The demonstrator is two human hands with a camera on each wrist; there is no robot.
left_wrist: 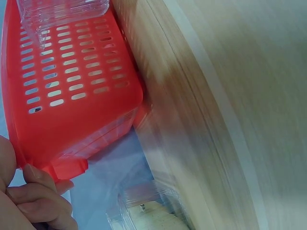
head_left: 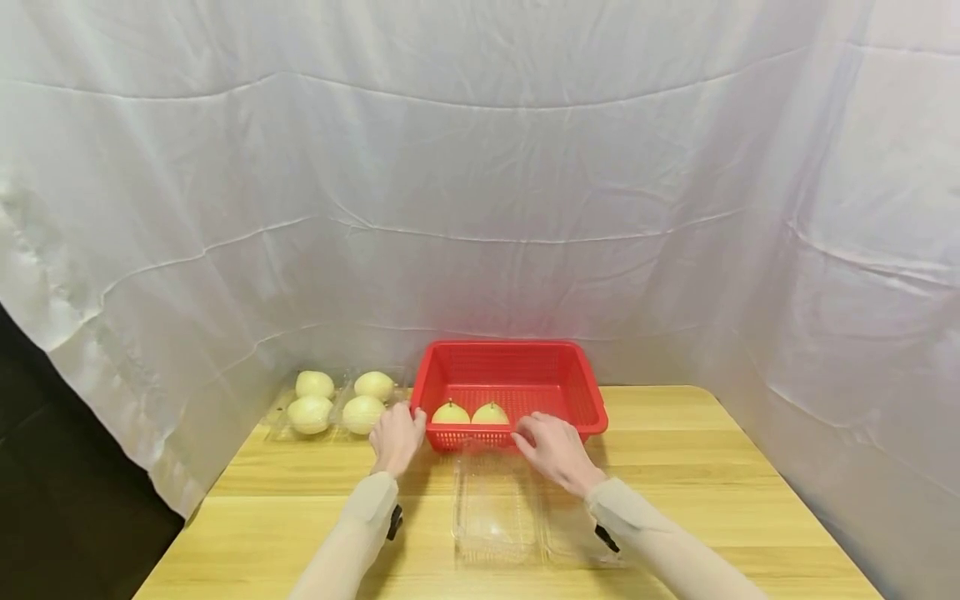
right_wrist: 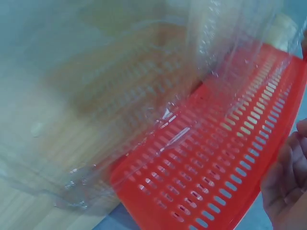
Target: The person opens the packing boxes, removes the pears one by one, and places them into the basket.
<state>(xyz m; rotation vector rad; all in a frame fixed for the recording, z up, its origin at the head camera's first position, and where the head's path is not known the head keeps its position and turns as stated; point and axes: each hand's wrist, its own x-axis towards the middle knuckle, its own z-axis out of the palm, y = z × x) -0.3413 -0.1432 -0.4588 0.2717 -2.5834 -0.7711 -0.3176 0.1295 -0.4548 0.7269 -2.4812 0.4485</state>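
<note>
A red plastic basket (head_left: 510, 350) with slotted walls stands at the back of the table. Two yellow pears (head_left: 451, 413) lie inside it along the front wall, stems upward. My left hand (head_left: 397, 435) grips the rim at the front left corner; in the left wrist view its fingers (left_wrist: 45, 203) curl under the corner lip. Right of the pears, my right hand (head_left: 553, 446) holds the front rim with bent fingers, which show at the edge of the right wrist view (right_wrist: 285, 179). Just before the basket lies an opened clear plastic clamshell box (head_left: 495, 508).
Left of the basket, another clear clamshell box (head_left: 337, 421) contains several yellow pears (head_left: 311, 414), close to my left hand. White curtains (head_left: 510, 208) hang behind and beside the wooden table (head_left: 675, 467). The clear box lies between my forearms.
</note>
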